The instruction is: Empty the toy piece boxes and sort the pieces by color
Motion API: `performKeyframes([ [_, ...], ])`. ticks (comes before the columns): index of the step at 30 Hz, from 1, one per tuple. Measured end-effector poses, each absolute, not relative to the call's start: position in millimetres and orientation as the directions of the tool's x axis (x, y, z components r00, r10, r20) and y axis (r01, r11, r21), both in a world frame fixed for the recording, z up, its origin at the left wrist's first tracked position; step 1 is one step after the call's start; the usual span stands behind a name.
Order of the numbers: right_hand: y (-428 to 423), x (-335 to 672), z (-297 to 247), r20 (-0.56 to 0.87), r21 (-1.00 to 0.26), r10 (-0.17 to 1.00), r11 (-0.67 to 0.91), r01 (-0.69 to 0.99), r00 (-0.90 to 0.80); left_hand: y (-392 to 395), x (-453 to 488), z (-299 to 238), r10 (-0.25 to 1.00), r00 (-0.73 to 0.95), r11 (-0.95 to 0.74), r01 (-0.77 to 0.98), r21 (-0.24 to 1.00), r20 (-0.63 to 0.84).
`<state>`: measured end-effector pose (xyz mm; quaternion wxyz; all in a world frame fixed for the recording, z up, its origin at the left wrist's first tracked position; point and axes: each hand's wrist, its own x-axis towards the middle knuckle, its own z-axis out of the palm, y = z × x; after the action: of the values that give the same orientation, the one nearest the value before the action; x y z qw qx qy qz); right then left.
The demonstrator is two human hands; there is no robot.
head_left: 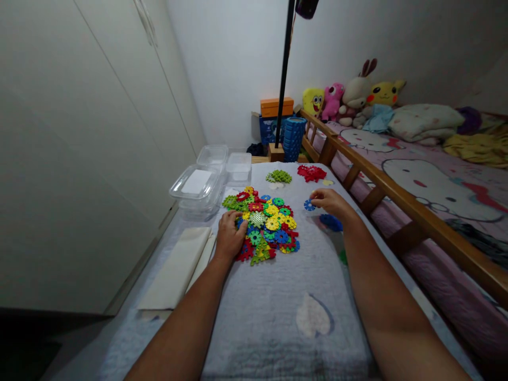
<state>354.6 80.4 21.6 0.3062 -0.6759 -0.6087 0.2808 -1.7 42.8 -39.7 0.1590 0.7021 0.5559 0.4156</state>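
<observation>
My left hand (pixel 230 234) rests on the left edge of a mixed pile of plastic interlocking discs (pixel 271 225) in red, yellow, green and blue. Its thumb and fingers are apart, with a blue piece showing between them; whether they grip it is hard to see. Right of the pile, my right hand (pixel 326 200) pinches a blue notched disc (pixel 309 205) above the cloth. Just below that hand lies a small heap of blue discs (pixel 331 223). A green piece (pixel 343 257) shows partly behind my right forearm.
Farther back lie a light-green heap (pixel 279 176) and a red heap (pixel 311 173). Clear plastic containers (pixel 198 185) stand at the left, behind folded cream cloth (pixel 178 270). A wooden bed rail (pixel 373 196) runs along the right, and a black pole (pixel 284 79) rises behind the table.
</observation>
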Motion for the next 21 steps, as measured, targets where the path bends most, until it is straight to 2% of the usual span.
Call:
performKeyframes([
  [6,34.3,400.8,17.6,0.077,-0.710,0.955,-0.149,0.689,0.286,41.1,-1.6,-40.7,0.904,0.048,-0.344,0.674,0.654,0.425],
  [14,-1.8,393.2,-1.8,0.138,-0.647,0.936,-0.162,0.745,0.323,40.2,-2.6,-40.1,0.898,0.061,-0.355,0.688,0.633,0.436],
  [17,-4.1,387.1,-8.8,0.160,-0.563,0.934,-0.179,0.806,0.319,39.1,-4.2,-39.7,0.897,0.060,-0.355,0.688,0.633,0.438],
  [21,-6.6,384.6,-11.5,0.264,-0.353,0.917,-0.196,0.915,0.299,38.1,-6.2,-40.0,0.894,0.053,-0.355,0.689,0.632,0.445],
])
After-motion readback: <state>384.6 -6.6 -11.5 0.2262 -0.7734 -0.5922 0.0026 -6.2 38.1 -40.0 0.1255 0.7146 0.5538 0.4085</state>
